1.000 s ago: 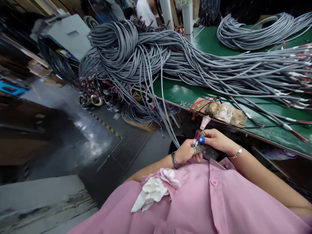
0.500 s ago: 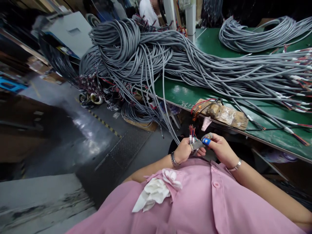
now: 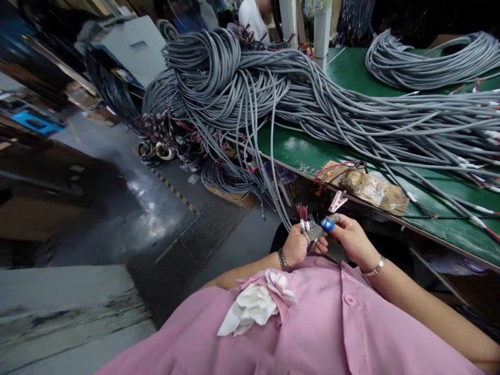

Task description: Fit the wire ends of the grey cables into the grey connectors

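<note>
My left hand (image 3: 297, 246) is closed around the ends of several grey cables (image 3: 282, 208), close in front of my pink shirt. White sleeves and thin red and dark wires (image 3: 302, 212) stick up above its fingers. Its thumb has a grey covering. Just to the right, my right hand (image 3: 346, 234) is pinched, with blue tape on the thumb and a covering on the index finger. Its fingertips meet near the thin coloured wires (image 3: 313, 220); what lies between them is too small to make out.
A green table (image 3: 297, 148) bears a large heap of grey cables (image 3: 234, 94) and another coil (image 3: 429, 62). At its near edge lie a taped block (image 3: 369, 190) and a pink clip (image 3: 337, 201). A person in white (image 3: 252, 18) is at the back.
The view has shifted, so the table and cables appear farther right. More thin coloured wires show between my hands, fanned out above the left thumb. Both hands keep nearly the same pose.
</note>
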`<state>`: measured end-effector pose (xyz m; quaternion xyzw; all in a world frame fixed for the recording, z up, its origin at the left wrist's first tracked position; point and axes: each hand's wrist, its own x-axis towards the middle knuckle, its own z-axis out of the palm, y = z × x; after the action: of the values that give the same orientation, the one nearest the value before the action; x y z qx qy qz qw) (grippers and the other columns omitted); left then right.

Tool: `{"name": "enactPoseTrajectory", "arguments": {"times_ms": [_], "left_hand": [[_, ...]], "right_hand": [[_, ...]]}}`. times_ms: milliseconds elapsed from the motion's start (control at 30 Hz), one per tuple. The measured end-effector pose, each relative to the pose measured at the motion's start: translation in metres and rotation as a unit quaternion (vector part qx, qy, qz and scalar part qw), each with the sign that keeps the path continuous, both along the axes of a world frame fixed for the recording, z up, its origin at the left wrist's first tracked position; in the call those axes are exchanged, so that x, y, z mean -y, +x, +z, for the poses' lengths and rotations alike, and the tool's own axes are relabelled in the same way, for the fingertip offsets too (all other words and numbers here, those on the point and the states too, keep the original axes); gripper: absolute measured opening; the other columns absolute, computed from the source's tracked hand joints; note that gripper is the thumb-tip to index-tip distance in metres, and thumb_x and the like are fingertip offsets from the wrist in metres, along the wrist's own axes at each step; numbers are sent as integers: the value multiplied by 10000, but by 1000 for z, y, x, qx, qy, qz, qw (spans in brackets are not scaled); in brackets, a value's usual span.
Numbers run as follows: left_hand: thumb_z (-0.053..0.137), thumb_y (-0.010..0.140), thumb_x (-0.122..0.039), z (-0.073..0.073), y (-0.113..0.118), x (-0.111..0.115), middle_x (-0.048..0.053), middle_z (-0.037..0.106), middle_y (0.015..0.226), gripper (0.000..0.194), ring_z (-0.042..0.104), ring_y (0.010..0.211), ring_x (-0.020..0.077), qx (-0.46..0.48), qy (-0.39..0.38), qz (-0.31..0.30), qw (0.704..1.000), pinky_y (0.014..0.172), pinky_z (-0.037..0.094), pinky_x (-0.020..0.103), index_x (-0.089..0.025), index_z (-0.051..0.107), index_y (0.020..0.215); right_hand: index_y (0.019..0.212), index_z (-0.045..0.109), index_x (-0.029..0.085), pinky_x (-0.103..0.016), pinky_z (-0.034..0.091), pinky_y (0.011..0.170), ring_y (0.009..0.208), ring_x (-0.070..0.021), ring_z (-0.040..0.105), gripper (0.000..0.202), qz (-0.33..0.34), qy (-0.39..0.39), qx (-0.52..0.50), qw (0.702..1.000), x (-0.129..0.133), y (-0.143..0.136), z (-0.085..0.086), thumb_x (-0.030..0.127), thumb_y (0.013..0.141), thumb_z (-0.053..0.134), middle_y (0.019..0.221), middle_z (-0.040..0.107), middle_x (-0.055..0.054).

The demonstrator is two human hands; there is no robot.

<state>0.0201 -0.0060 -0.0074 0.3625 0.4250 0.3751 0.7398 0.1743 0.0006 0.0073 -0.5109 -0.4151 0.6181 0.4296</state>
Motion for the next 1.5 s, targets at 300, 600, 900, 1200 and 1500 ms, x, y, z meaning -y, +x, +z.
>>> {"name": "enactPoseTrajectory", "arguments": {"times_ms": [300, 600, 900, 1200, 1500], "left_hand": [[682, 689, -508, 0, 0, -2, 73, 670, 632, 431, 642, 525, 170, 16, -19, 75, 997, 465, 457, 237, -96, 604, 791], [672, 678, -536, 9, -3, -6, 45, 637, 573, 437, 581, 421, 129, 13, -21, 76, 997, 381, 383, 206, -109, 592, 726], [658, 729, -480, 36, 4, -12, 33, 608, 538, 382, 555, 388, 109, 25, 27, 17, 999, 349, 311, 189, -105, 601, 685], [666, 708, -481, 35, 16, -20, 30, 598, 518, 384, 523, 359, 101, 26, 18, -27, 999, 347, 306, 198, -106, 593, 676], [665, 716, -452, 23, 16, -21, 25, 591, 517, 355, 516, 364, 93, 9, 16, -60, 998, 358, 314, 197, -105, 600, 680]], "right_hand": [[701, 573, 205, -312, 392, 515, 507, -135, 473, 258, -3, -21, -63, 998, 3, -8, 17, 401, 709, 740, 567, 568, 0], [693, 564, 200, -280, 376, 545, 534, -113, 410, 296, -8, -29, -116, 993, 3, 6, -3, 467, 784, 654, 587, 479, 23], [829, 622, 203, -274, 441, 578, 604, -141, 510, 504, -22, -67, -161, 985, -27, 25, 6, 682, 795, 469, 772, 607, -42], [794, 649, 183, -306, 449, 556, 569, -166, 542, 629, -32, -23, -164, 986, -36, 9, 3, 777, 720, 459, 668, 606, -52], [915, 640, 179, -305, 454, 531, 619, -199, 595, 709, -27, -13, -164, 986, -40, 3, 7, 818, 648, 489, 686, 649, -65]]}}
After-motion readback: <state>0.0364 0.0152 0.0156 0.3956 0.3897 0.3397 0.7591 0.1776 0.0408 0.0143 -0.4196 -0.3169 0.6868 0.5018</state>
